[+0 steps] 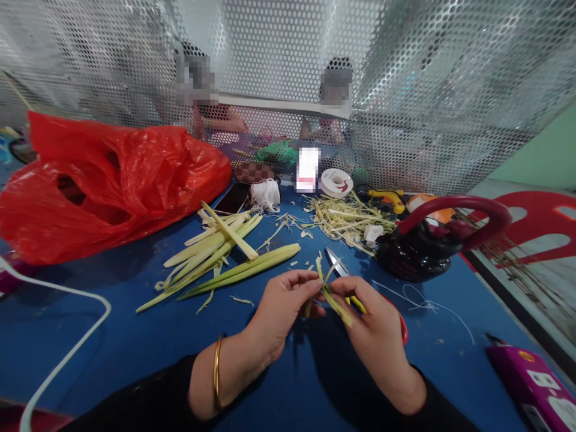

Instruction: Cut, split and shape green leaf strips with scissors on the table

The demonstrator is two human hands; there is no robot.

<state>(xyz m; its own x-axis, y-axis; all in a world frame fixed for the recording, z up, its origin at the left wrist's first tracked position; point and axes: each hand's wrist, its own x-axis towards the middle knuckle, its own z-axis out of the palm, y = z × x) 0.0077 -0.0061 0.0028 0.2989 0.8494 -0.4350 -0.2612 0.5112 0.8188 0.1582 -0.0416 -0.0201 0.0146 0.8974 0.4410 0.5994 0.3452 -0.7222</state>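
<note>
My left hand pinches a narrow pale green leaf strip in front of me. My right hand grips the same strip from the other side, fingertips close to the left ones. Partly hidden under my right hand lie scissors with a pointed metal blade and red and yellow handle parts. Left of the hands, long pale green stalk-like leaves lie in a loose bundle. A heap of thin shredded strips sits beyond my hands, with small scraps scattered between.
A red plastic bag spreads over the back left. A black pot-like object with a dark red handle stands right. White thread, a ribbon spool and a lit phone line the perforated screen. A purple box lies front right; a white cable runs left.
</note>
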